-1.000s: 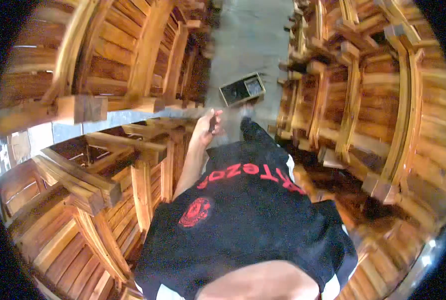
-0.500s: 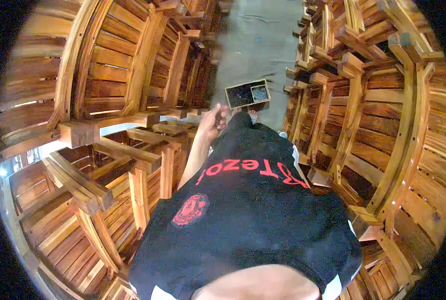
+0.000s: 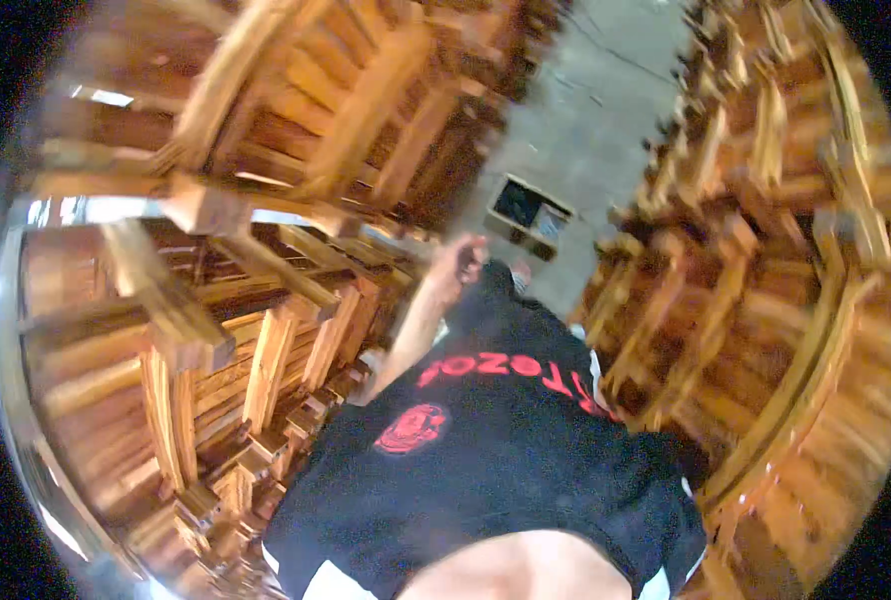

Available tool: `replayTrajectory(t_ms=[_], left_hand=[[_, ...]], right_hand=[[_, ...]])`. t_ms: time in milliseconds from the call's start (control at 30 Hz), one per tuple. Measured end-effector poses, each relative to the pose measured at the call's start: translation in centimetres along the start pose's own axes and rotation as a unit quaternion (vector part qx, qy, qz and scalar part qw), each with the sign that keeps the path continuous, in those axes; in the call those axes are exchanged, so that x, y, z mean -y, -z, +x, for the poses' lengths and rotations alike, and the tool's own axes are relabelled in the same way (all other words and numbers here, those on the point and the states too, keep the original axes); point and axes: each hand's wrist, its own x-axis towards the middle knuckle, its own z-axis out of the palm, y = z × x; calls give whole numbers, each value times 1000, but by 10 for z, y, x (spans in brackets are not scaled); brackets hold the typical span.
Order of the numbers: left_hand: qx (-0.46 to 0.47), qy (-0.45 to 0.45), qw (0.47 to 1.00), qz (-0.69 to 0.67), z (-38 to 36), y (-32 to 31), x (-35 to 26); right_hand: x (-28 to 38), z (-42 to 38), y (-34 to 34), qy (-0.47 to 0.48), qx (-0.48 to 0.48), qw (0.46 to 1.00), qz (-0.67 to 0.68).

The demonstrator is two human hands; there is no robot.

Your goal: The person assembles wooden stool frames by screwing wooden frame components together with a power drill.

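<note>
My left hand [image 3: 460,262] is out in front of me at waist height, blurred, its fingers curled in. Whether anything lies within the fingers I cannot make out. Beyond it, on the floor by my feet, is a shallow box [image 3: 501,229] with a pale rim, a dark inside and a smaller compartment of greyish small pieces. The hand appears apart from the box. My right hand is out of sight.
Stacked wooden slatted furniture [image 3: 366,110] rises on my left, with legs [image 3: 171,410] jutting out close by. More wooden frames [image 3: 766,300] line my right. A grey floor [image 3: 601,110] runs between them as a narrow aisle.
The view has turned, so the aisle now slants to the upper right and the box appears lower and rotated. My left hand stays curled, shifted slightly right and down in view.
</note>
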Motion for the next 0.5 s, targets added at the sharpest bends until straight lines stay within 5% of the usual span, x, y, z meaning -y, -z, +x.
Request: replayTrajectory(t_ms=[33,233,333,500], left_hand=[[-62,-4,998,21,6,-1,1],[-82,-74,990,83,-35,-14,-24],[-61,-183,981,-20,-1,24,-2],[-113,-242,957,-114,-72,46,-4]], right_hand=[[11,10,-4,25,3,1000,-10],[115,73,-30,216,27,972,-89],[170,86,-56,291,47,945,-141],[233,82,-101,392,89,891,-210]])
